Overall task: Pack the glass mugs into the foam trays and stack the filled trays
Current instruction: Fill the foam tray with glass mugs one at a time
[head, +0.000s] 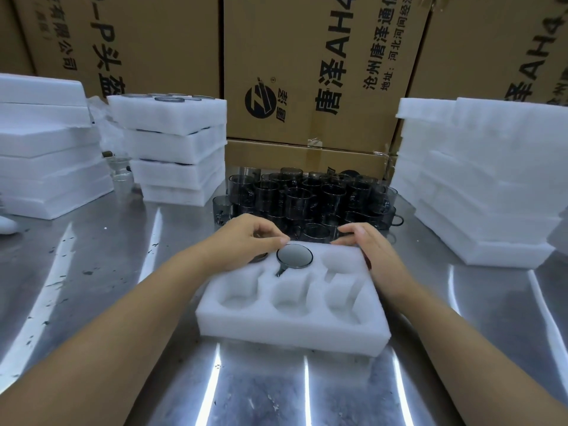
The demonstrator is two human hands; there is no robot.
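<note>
Your left hand [246, 241] sits over the far-left pocket of the foam tray [292, 330], fingers curled. A dark rim [258, 258] shows under the palm; cannot tell whether you grip it. Just right of its fingertips, one seated mug [294, 256] fills the far-middle pocket, handle toward you. Your right hand [365, 247] lies on the tray's far-right corner, fingers straight and relaxed. Beyond both hands, loose mugs [307, 195] crowd the counter [107, 272]. Beyond and left of the left hand: stack of filled trays [175, 149].
</note>
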